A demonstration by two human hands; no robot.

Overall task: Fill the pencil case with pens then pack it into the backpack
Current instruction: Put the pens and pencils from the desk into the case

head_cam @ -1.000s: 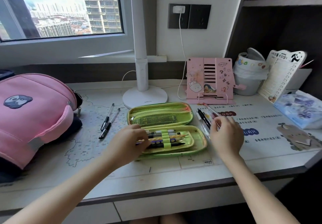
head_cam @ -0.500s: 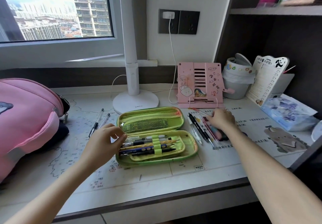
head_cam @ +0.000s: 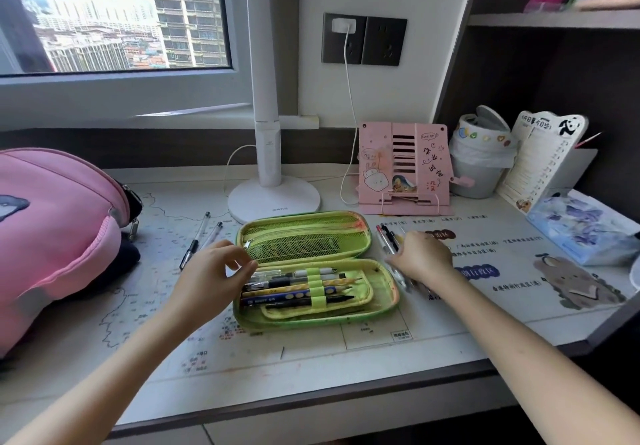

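Observation:
A green pencil case [head_cam: 383, 306] lies open in the middle of the desk, its mesh lid folded back. Several pens and pencils [head_cam: 298, 288] sit under its green elastic loops. My left hand [head_cam: 211, 274] rests at the case's left end, fingers apart, fingertips at the pen ends. My right hand [head_cam: 420, 257] is closed over a bunch of loose pens [head_cam: 388, 239] lying just right of the case; the pen ends stick out above and below the hand. Two more pens [head_cam: 199, 236] lie left of the case. The pink backpack [head_cam: 59, 236] sits at the far left.
A white lamp base [head_cam: 273, 198] stands right behind the case, with a cable to the wall socket. A pink book stand [head_cam: 405, 167], a small bin [head_cam: 478, 164], a panda card and a tissue pack [head_cam: 581, 229] crowd the back right. The desk's front edge is near.
My right hand has pulled back from near the book stand onto the loose pens beside the case. My left hand has stayed at the case's left end.

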